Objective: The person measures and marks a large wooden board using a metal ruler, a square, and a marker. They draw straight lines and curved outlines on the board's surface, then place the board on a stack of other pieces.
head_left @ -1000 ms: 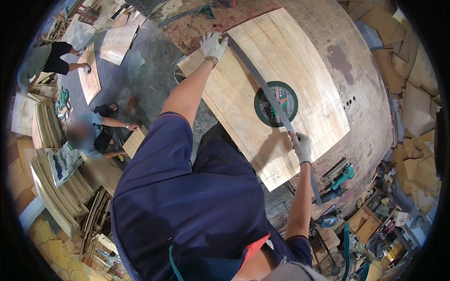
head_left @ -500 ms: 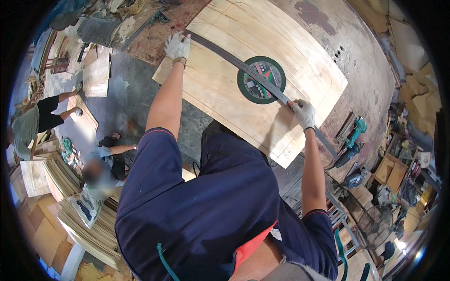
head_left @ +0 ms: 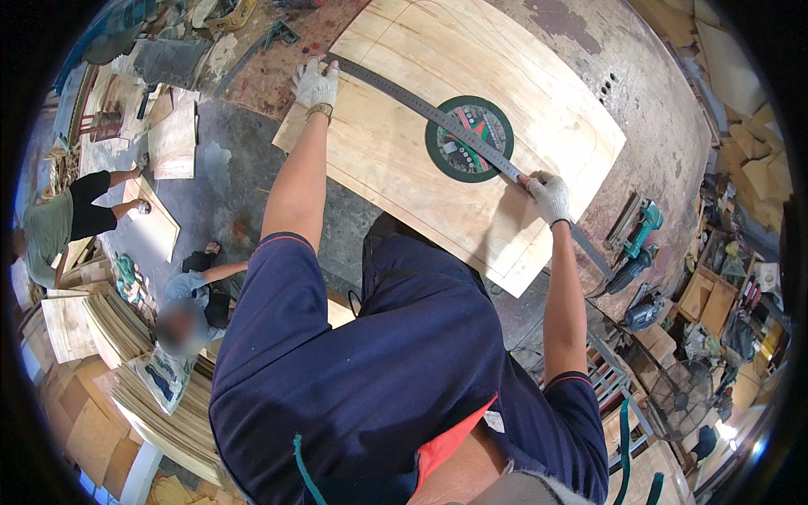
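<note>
A long metal ruler (head_left: 402, 95) lies slantwise across a pale plywood board (head_left: 387, 160) with pencil lines drawn on it. Under the ruler is a flat round disc (head_left: 443, 157) with a dark green rim and a printed middle. My left hand (head_left: 316, 86), in a white work glove, is closed at the ruler's far left end, by the board's edge. In a matching glove, my right hand (head_left: 550, 199) grips the ruler to the right of the disc, thumb along its edge. The ruler's near end sticks out past that hand, beyond the board.
The board rests on a worn workbench (head_left: 665, 109). A teal power tool (head_left: 646, 223) lies on the bench's right side, with other tools beside it. Stacked curved wood sheets (head_left: 164, 412) stand at lower left. Two people are at the left, one (head_left: 50, 231) handling a board.
The view has shifted very slightly. Both my hands keep their places on the ruler, and the disc stays under it.
</note>
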A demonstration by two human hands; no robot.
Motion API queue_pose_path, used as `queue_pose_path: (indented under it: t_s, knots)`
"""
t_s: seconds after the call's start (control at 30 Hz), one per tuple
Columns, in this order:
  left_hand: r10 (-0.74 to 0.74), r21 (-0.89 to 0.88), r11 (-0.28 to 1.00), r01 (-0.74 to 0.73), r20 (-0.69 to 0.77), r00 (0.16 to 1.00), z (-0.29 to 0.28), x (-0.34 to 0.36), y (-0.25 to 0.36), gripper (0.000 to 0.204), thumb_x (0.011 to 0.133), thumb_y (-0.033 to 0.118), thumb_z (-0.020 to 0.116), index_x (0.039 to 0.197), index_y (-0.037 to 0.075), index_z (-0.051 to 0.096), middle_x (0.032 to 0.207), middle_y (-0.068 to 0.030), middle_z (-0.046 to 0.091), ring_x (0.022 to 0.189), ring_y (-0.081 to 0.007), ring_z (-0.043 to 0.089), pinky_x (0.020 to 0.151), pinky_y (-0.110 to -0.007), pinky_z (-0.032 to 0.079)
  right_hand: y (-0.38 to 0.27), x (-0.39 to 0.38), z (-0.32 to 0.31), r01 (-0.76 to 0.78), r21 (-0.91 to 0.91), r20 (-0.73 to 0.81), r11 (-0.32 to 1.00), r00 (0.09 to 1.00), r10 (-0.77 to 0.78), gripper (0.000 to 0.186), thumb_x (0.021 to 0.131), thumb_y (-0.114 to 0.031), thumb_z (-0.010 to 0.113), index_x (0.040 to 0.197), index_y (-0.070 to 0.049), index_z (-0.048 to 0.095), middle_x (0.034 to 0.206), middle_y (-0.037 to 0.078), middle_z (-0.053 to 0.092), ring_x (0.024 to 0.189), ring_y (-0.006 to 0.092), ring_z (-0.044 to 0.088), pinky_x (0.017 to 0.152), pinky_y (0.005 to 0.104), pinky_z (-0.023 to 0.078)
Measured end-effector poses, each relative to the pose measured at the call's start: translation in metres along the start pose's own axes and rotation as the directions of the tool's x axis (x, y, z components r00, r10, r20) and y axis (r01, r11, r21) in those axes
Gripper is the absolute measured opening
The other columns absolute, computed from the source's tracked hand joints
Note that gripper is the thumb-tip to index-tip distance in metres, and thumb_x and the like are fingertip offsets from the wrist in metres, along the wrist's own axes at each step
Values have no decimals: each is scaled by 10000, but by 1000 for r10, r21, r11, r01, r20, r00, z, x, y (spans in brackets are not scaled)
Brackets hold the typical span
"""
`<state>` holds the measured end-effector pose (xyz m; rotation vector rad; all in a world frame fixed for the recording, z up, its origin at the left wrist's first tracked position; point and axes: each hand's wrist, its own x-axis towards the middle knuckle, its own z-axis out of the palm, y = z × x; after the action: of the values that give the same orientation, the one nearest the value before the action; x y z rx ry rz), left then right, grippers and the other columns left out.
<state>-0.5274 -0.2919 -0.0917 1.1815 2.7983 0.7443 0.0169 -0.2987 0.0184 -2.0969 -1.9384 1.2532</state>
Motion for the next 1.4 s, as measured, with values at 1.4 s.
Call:
queue_pose_path:
  t_s: [1.4]
  knots:
    - [30, -14, 999, -31, -55, 998, -2, -5, 3, 435, 874, 551, 695, 1211, 278, 664, 1238, -112, 623, 1228, -390, 533, 1058, -600, 387, -4, 0, -2, -70, 49, -25, 996, 997, 72, 369, 773, -410, 825, 804, -49, 760, 606, 53, 640, 573, 163, 603, 581, 342, 471]
